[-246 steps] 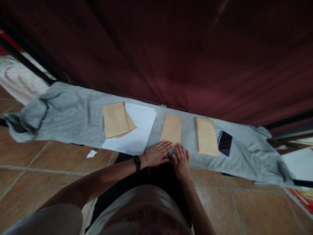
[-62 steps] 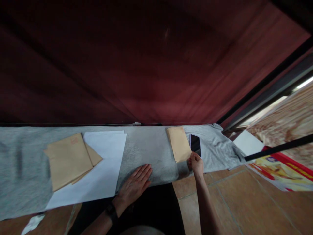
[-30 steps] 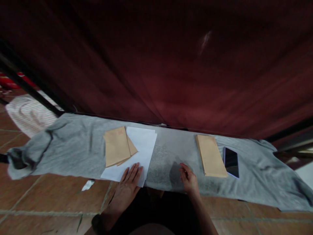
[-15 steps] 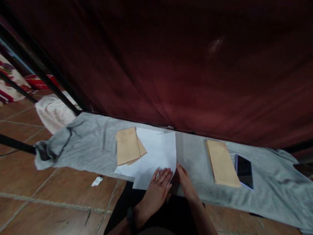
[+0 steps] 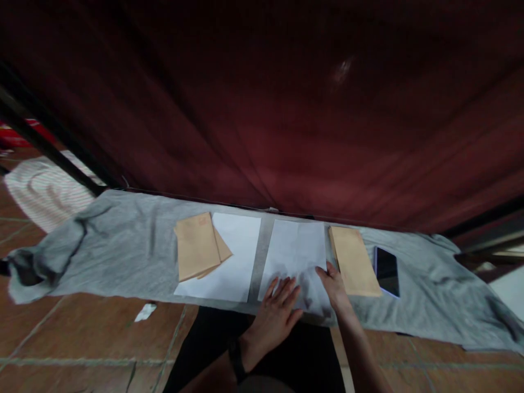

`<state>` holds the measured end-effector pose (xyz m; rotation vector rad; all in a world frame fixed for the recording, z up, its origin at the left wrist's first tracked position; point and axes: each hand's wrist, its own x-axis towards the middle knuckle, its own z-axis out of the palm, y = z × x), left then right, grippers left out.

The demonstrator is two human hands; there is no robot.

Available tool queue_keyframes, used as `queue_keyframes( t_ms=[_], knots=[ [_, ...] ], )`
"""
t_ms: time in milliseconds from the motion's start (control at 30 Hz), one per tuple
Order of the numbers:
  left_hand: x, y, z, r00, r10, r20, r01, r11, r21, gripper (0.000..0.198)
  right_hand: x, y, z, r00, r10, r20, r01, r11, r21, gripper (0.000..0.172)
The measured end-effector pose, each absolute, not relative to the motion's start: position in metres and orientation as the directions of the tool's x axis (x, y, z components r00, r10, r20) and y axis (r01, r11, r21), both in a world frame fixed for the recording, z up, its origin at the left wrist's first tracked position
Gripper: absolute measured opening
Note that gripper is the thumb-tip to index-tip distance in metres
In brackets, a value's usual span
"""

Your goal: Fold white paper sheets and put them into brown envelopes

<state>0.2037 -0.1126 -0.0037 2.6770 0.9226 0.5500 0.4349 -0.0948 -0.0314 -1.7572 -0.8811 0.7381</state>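
A white sheet of paper [image 5: 298, 243] lies in front of me on a grey cloth [image 5: 131, 245], with a faint crease down its middle. My left hand [image 5: 278, 308] rests on its lower part, palm down and fingers spread. At the sheet's right edge, my right hand [image 5: 334, 286] pinches the paper between thumb and fingers. To the left, more white paper [image 5: 237, 245] sits apart from this sheet, partly under several brown envelopes [image 5: 197, 248]. Just right of my right hand is a neat stack of brown envelopes [image 5: 355, 262].
A phone [image 5: 387, 270] with a purple edge lies right of the envelope stack. Behind the cloth hangs a dark red curtain [image 5: 262, 136]. A striped cloth [image 5: 49, 188] and a white scrap [image 5: 145, 311] are on the tiled floor [image 5: 102, 333] at left.
The top sheet has moved right, off the other paper, leaving a strip of grey cloth between them. Both hands went right with it. The camera view has also shifted right.
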Motion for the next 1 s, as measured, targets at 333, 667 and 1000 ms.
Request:
queue_keyframes(
  t_ms=[333,667,1000],
  knots=[
    [0.180,-0.079,-0.045,0.600,0.727,0.334,0.650,-0.686,0.326,0.046,0.421,-0.105,-0.038,0.485,0.803,0.347,0.818,-0.275,-0.506,0.055],
    [0.221,-0.054,-0.044,0.676,0.686,0.268,0.655,-0.726,0.209,0.052,0.366,-0.101,-0.058,0.034,0.955,0.295,0.957,0.054,-0.284,0.048],
    [0.211,-0.067,-0.057,0.525,0.799,0.293,0.773,-0.592,0.228,0.061,0.405,-0.130,-0.071,0.175,0.904,0.390,0.977,-0.108,-0.185,0.056]
  ],
)
